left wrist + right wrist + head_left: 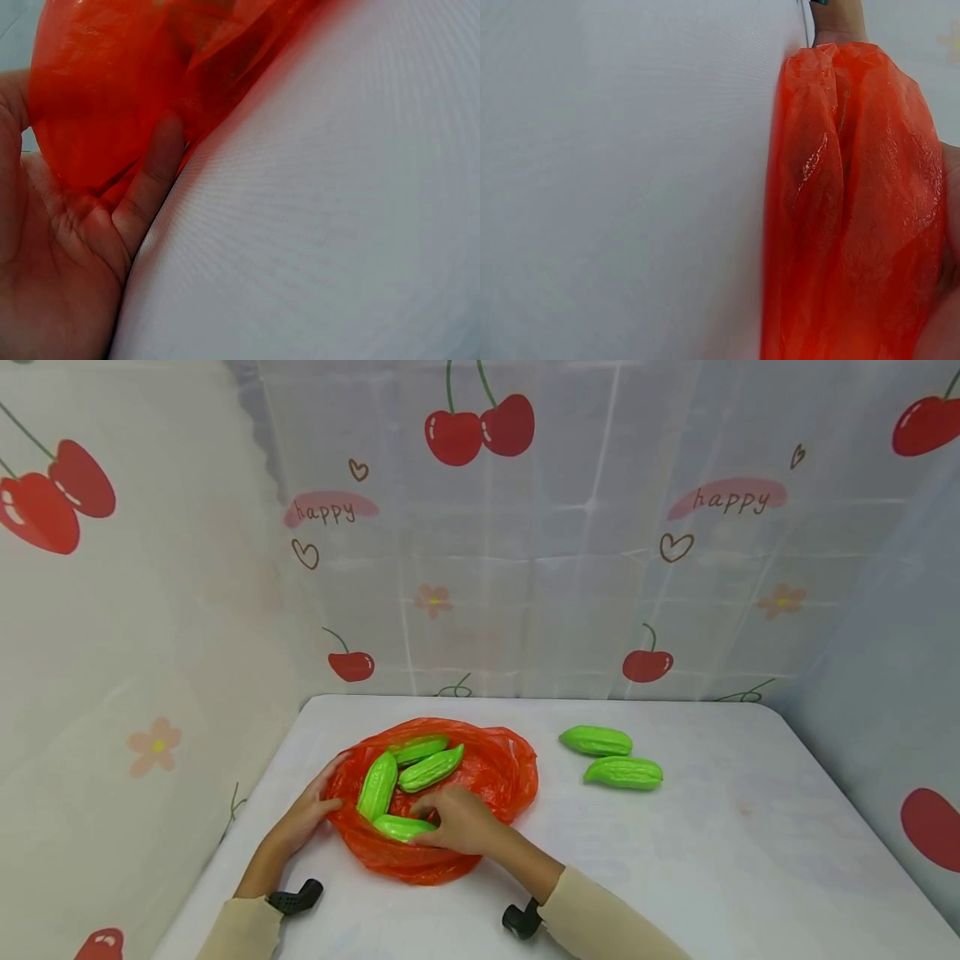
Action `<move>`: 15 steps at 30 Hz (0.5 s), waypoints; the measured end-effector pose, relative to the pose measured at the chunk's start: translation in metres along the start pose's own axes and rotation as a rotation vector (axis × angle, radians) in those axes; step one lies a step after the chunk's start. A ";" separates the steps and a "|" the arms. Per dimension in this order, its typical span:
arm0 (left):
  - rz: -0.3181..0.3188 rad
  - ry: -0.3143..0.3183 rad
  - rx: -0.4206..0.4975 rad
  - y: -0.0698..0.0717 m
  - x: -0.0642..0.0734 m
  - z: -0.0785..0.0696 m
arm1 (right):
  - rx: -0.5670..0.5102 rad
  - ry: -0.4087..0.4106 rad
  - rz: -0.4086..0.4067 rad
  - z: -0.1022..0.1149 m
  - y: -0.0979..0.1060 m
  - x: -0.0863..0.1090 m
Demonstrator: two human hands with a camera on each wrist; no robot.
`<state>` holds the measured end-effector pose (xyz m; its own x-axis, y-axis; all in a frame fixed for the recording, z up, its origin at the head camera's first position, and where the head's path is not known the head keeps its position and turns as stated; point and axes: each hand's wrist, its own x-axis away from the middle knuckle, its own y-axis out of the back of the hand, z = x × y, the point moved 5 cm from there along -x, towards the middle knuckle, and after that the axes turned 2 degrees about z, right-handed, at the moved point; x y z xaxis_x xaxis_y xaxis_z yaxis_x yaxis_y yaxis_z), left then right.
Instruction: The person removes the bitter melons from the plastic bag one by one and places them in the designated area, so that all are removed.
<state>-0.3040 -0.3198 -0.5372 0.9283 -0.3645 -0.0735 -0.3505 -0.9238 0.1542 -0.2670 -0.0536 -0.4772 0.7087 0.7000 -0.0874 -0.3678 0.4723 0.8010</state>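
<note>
A red plastic bag (513, 777) lies with its mouth wide on the white table, several green bitter melons inside it. My left hand (306, 814) holds the bag's left edge, thumb at the rim and other fingers along the outside; the left wrist view shows that palm (67, 262) against the red film. Over the front of the bag, my right hand (461, 821) pinches the right end of the nearest bitter melon (401, 827). Three more bitter melons, one upright at left (377, 785), lie behind it. In the right wrist view, the bag (855, 202) hides the right fingertips.
Two other bitter melons lie on the table right of the bag, a rear one (597, 741) and a front one (624, 772). Cherry-printed sheeting (525, 568) hangs behind the table (712, 860) and along both sides. Each wrist wears a small black camera.
</note>
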 end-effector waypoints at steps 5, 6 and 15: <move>0.004 0.004 -0.007 0.000 0.000 0.001 | 0.014 0.021 0.022 -0.001 -0.003 0.001; 0.003 0.004 -0.008 0.001 0.000 0.002 | 0.015 0.020 0.023 -0.001 -0.003 0.001; 0.001 -0.001 -0.004 0.001 0.001 0.000 | -0.008 0.012 -0.013 -0.001 -0.002 0.002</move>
<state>-0.3038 -0.3208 -0.5371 0.9277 -0.3658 -0.0744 -0.3513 -0.9229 0.1578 -0.2655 -0.0524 -0.4793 0.7060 0.7004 -0.1048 -0.3638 0.4856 0.7949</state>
